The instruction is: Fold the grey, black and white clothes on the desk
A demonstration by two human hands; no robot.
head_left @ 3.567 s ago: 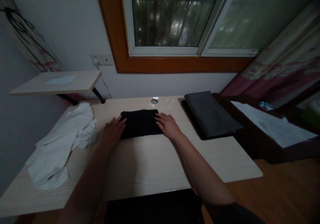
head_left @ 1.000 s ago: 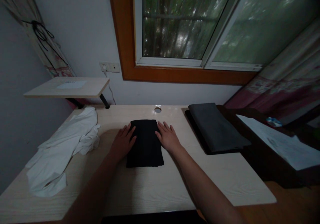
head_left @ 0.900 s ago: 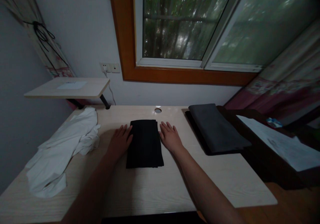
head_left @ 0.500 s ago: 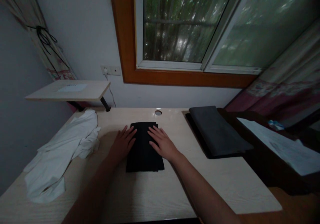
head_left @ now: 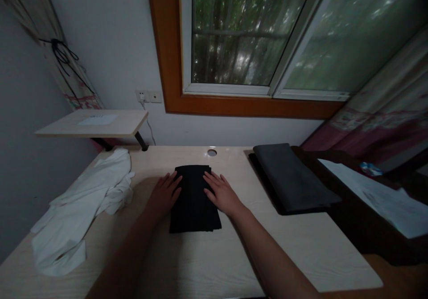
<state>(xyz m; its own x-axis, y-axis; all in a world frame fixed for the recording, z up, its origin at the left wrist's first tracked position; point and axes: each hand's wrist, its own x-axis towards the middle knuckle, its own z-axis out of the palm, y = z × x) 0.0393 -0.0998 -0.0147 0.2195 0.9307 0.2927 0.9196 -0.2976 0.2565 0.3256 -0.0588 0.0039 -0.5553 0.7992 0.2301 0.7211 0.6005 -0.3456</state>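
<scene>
A folded black cloth (head_left: 193,205) lies flat on the pale wooden desk (head_left: 214,263), its layers slightly uneven along the right and near edges. My left hand (head_left: 163,194) rests at its left edge, fingers stretched out and fingertips on the fabric. Opposite it, my right hand (head_left: 223,193) lies over the right edge with fingers spread on the cloth. Neither hand grips anything.
Crumpled white fabric (head_left: 83,201) lies along the desk's left side, below a small raised shelf (head_left: 127,127). To the right sits a folded dark grey item (head_left: 290,178). Farther right is a pale sheet (head_left: 374,196) on a dark surface. Behind the desk is a window (head_left: 240,40).
My right hand has shifted slightly to the right, toward the cloth's edge. My left hand stays almost in place. The whole view has moved a little.
</scene>
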